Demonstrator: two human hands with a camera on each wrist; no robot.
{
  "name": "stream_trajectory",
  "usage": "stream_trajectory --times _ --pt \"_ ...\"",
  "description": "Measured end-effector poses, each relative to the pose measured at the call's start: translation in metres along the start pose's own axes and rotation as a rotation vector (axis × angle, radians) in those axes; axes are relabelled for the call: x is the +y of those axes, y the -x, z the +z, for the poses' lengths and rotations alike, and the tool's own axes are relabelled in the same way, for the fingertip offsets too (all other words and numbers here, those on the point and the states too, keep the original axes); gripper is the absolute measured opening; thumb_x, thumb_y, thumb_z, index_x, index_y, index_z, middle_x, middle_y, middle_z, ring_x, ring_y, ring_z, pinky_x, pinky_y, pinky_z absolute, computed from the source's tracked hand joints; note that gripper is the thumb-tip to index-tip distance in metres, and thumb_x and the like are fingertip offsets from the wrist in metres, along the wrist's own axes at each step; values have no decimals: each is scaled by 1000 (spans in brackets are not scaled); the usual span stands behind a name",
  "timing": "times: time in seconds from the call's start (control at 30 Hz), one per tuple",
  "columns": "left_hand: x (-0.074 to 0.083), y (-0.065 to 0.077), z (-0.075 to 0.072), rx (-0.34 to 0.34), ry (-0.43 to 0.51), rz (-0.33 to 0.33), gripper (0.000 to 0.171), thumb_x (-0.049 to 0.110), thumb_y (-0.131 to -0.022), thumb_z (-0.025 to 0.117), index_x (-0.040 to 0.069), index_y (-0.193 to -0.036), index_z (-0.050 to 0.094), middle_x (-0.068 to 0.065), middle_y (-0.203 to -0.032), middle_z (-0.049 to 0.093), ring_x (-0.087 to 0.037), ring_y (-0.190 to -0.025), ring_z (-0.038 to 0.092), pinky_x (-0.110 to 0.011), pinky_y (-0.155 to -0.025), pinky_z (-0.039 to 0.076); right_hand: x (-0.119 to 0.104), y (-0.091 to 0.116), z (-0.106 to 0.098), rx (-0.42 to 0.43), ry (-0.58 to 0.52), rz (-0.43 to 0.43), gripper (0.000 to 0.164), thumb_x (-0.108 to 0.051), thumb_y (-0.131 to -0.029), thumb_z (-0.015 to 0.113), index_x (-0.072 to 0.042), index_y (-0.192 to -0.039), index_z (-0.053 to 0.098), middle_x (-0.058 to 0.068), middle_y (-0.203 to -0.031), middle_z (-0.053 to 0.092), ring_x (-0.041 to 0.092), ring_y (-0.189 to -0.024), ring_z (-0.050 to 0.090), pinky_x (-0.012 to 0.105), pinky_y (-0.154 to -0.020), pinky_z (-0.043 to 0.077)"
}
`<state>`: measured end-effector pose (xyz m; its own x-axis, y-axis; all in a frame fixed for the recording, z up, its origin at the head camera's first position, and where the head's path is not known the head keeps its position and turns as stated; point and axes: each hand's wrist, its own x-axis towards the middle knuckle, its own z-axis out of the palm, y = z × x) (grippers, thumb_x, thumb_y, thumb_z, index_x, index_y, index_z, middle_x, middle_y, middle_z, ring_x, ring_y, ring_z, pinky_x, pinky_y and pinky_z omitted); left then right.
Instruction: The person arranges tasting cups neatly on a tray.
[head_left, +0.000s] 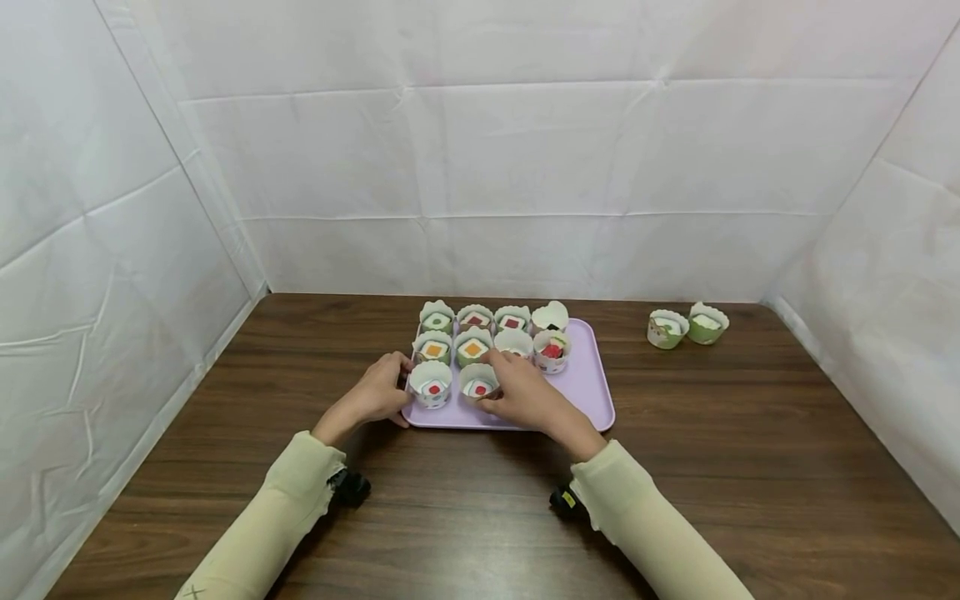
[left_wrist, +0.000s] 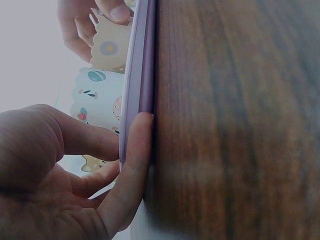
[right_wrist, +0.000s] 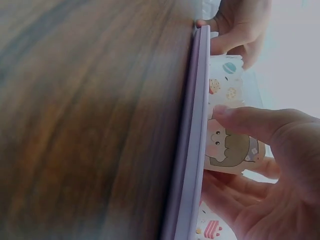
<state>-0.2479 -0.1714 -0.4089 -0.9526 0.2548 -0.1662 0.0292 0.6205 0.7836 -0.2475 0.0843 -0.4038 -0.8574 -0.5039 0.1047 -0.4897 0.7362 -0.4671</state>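
Observation:
On a lilac tray (head_left: 588, 379) stand cupcakes in paper cups, in rows. My right hand (head_left: 525, 392) holds a front-row cupcake (head_left: 478, 383) with a red centre, thumb on its near side and fingers round the far side. In the right wrist view this cupcake's cup (right_wrist: 227, 145) has a cartoon face and sits against the tray. My left hand (head_left: 378, 389) grips the tray's left front corner, with one finger along the outer rim in the left wrist view. Beside it stands another red-centred cupcake (head_left: 431, 387) in a white patterned cup.
Behind are cupcakes with orange squares, such as one cupcake (head_left: 432, 350), and a cupcake with red fruit (head_left: 552, 350). Two green-cupped cakes, a left one (head_left: 666, 329) and a right one (head_left: 707, 323), stand on the wooden table (head_left: 712, 467) at the back right. White cloth walls (head_left: 525, 150) surround it.

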Motion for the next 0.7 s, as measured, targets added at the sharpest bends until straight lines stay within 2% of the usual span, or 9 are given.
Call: stream_trajectory --times 0.23,0.43,0.7 --pt "0 0 0 2 0 -2 48 -11 -83 57 -12 -130 47 -28 -124 46 -40 -99 61 -31 -56 67 0 1 3 26 7 -36 54 -26 -89 81 -5 -130 55 9 -111 68 20 -94 63 40 -86 58" --pt "0 0 0 -1 -3 -2 48 -11 -83 57 -11 -130 47 -28 -124 46 -40 -100 61 -31 -57 67 -1 1 4 17 6 -8 54 -28 -90 80 -5 -131 53 6 -100 68 18 -90 64 38 -81 58" --pt "0 0 0 -2 -7 -7 48 -11 -83 57 -11 -130 47 -28 -124 46 -41 -101 60 -31 -57 67 -4 1 4 17 13 19 54 -31 -91 79 -6 -130 52 9 -107 65 20 -91 63 40 -84 59"
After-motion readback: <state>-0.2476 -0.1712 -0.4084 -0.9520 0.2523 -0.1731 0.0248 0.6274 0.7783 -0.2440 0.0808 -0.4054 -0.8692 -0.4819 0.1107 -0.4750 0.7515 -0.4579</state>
